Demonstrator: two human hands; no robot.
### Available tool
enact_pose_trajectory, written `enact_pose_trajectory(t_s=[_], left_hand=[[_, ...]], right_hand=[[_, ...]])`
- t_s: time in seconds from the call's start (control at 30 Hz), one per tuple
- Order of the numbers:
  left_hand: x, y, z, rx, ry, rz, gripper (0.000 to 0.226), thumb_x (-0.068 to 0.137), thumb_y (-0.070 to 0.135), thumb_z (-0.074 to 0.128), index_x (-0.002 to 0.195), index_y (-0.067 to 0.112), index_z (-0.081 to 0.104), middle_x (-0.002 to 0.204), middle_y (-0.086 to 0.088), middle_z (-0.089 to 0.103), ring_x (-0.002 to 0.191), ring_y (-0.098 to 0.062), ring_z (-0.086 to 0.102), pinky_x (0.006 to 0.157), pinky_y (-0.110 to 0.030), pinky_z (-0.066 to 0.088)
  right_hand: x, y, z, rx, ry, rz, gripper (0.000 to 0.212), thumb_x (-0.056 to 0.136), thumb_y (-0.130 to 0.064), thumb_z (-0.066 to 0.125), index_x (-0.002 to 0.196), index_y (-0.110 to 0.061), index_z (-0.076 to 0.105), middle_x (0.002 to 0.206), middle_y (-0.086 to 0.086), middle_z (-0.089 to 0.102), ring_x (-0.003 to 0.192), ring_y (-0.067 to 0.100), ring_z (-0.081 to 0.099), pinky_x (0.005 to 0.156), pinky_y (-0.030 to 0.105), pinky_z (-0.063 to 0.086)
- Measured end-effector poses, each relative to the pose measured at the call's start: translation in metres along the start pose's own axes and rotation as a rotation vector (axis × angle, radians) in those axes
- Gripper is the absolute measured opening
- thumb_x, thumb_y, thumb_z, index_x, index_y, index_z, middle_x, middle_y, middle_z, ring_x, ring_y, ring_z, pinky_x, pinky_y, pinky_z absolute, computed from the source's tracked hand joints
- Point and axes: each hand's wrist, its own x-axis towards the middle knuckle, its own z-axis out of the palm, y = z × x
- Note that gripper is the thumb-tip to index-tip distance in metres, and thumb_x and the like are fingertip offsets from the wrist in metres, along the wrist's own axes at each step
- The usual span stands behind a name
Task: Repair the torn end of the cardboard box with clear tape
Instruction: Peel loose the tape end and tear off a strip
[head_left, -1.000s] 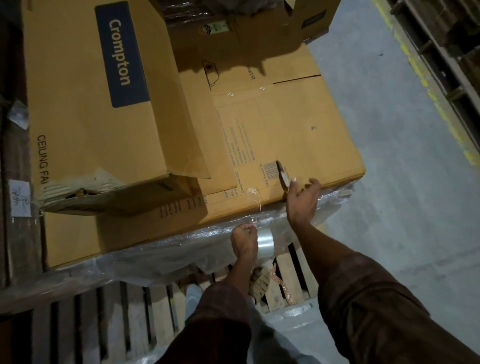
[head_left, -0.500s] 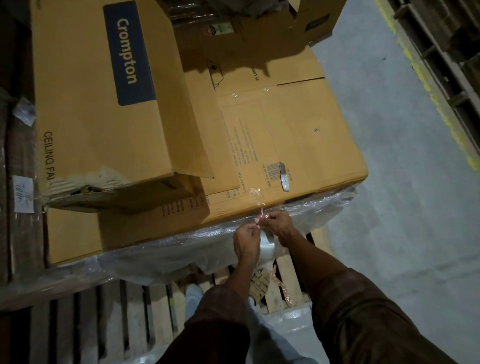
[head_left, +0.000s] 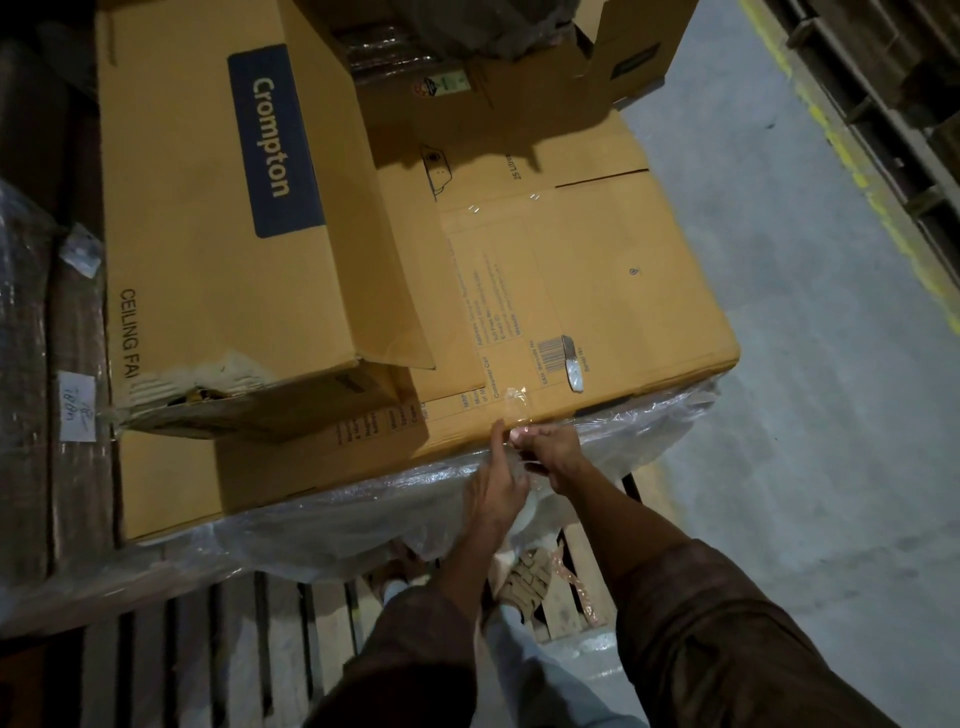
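Observation:
A long Crompton cardboard box (head_left: 223, 218) lies on top of a wide flat box (head_left: 613, 291); its near end (head_left: 197, 387) is torn and ragged. A strip of clear tape (head_left: 514, 408) sticks up from the flat box's front edge. My left hand (head_left: 493, 483) holds the clear tape roll (head_left: 524, 512), mostly hidden behind it, with one finger raised to the strip. My right hand (head_left: 545, 449) pinches the tape strip just beside the left one at the box edge.
Clear plastic wrap (head_left: 332, 530) hangs below the flat box. A wooden pallet (head_left: 218, 639) lies under my arms. More boxes (head_left: 519, 57) are stacked at the back. Grey concrete floor (head_left: 831, 415) with a yellow line runs on the right. A paper label (head_left: 78, 408) hangs at the left.
My right hand came down from the barcode patch on the flat box to the tape strip at the front edge. My left hand rose with the roll to meet it.

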Motion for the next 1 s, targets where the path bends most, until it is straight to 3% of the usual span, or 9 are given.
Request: enact_pose_trajectory(t_s=[0.13, 0.2, 0.3, 0.43, 0.6, 0.7, 0.8, 0.9, 1.0], left_hand=[[0.019, 0.016, -0.039, -0.004, -0.009, 0.047, 0.099, 0.087, 0.026, 0.075, 0.155, 0.044, 0.007, 0.074, 0.019, 0.041, 0.068, -0.025, 0.069, 0.060, -0.034, 0.056], [0.030, 0.025, -0.060, 0.002, -0.029, 0.105, 0.092, 0.079, 0.021, 0.079, 0.149, 0.048, 0.024, 0.073, 0.008, 0.055, 0.074, -0.020, 0.066, 0.072, -0.044, 0.062], [0.042, 0.055, -0.094, 0.220, -0.098, 0.219, 0.069, 0.084, 0.021, 0.076, 0.143, 0.036, 0.045, 0.096, -0.005, 0.067, 0.093, -0.025, 0.066, 0.086, -0.047, 0.057], [0.067, 0.109, -0.123, 0.584, 0.036, 0.380, 0.054, 0.092, 0.025, 0.072, 0.142, 0.024, 0.051, 0.138, -0.008, 0.061, 0.125, -0.029, 0.057, 0.096, -0.043, 0.045], [0.104, 0.142, -0.117, 0.598, 0.196, 0.533, 0.042, 0.095, 0.015, 0.065, 0.135, 0.023, 0.054, 0.109, -0.002, 0.072, 0.102, -0.027, 0.065, 0.076, -0.033, 0.045], [0.126, 0.133, -0.102, 0.651, 0.193, 0.604, 0.039, 0.091, 0.007, 0.062, 0.127, 0.023, 0.056, 0.106, -0.001, 0.071, 0.101, -0.024, 0.066, 0.078, -0.035, 0.051], [0.143, 0.115, -0.084, 0.842, 0.156, 0.645, 0.039, 0.094, 0.004, 0.055, 0.128, 0.023, 0.052, 0.111, -0.003, 0.071, 0.093, -0.022, 0.066, 0.072, -0.033, 0.050], [0.138, 0.099, -0.069, 0.687, 0.168, 0.560, 0.021, 0.100, 0.017, 0.053, 0.119, 0.011, 0.061, 0.115, -0.009, 0.067, 0.085, -0.013, 0.059, 0.062, -0.016, 0.047], [0.139, 0.083, -0.072, 0.694, 0.194, 0.721, 0.034, 0.091, 0.021, 0.064, 0.124, 0.023, 0.057, 0.130, -0.001, 0.052, 0.118, -0.022, 0.051, 0.095, -0.036, 0.045]], right_hand=[[-0.003, -0.014, -0.005, -0.120, -0.024, 0.163, 0.015, 0.086, -0.009, 0.079, 0.092, 0.000, 0.068, 0.087, 0.013, 0.073, 0.074, 0.021, 0.066, 0.059, 0.030, 0.054], [-0.006, -0.016, -0.005, -0.146, -0.050, 0.263, 0.013, 0.093, -0.010, 0.072, 0.083, -0.007, 0.064, 0.074, 0.009, 0.066, 0.061, 0.015, 0.059, 0.056, 0.026, 0.050], [-0.009, -0.019, -0.005, -0.154, -0.094, 0.346, 0.019, 0.101, -0.014, 0.061, 0.082, -0.011, 0.062, 0.065, 0.003, 0.058, 0.056, 0.010, 0.051, 0.054, 0.023, 0.043], [-0.012, -0.025, -0.007, -0.188, -0.126, 0.355, 0.023, 0.100, -0.026, 0.065, 0.080, -0.014, 0.065, 0.071, -0.002, 0.059, 0.061, 0.007, 0.050, 0.061, 0.021, 0.044], [-0.008, -0.024, -0.004, -0.296, -0.011, 0.295, 0.023, 0.088, -0.020, 0.079, 0.100, -0.005, 0.066, 0.072, 0.003, 0.066, 0.064, 0.013, 0.057, 0.056, 0.026, 0.049], [-0.002, -0.022, 0.000, -0.310, 0.021, 0.279, 0.035, 0.084, -0.015, 0.083, 0.111, 0.000, 0.067, 0.072, 0.006, 0.069, 0.059, 0.014, 0.058, 0.052, 0.028, 0.048], [0.004, -0.019, -0.001, -0.429, 0.060, 0.254, 0.032, 0.081, -0.016, 0.085, 0.106, 0.000, 0.071, 0.083, 0.009, 0.076, 0.059, 0.015, 0.062, 0.055, 0.029, 0.054], [0.008, -0.024, -0.011, -0.746, 0.116, 0.093, 0.021, 0.079, -0.016, 0.085, 0.093, -0.006, 0.072, 0.085, 0.009, 0.075, 0.064, 0.017, 0.070, 0.071, 0.038, 0.064], [0.004, -0.053, -0.018, -0.983, 0.122, 0.039, 0.026, 0.075, -0.017, 0.087, 0.090, -0.010, 0.067, 0.081, 0.006, 0.072, 0.068, 0.019, 0.073, 0.077, 0.041, 0.063]])
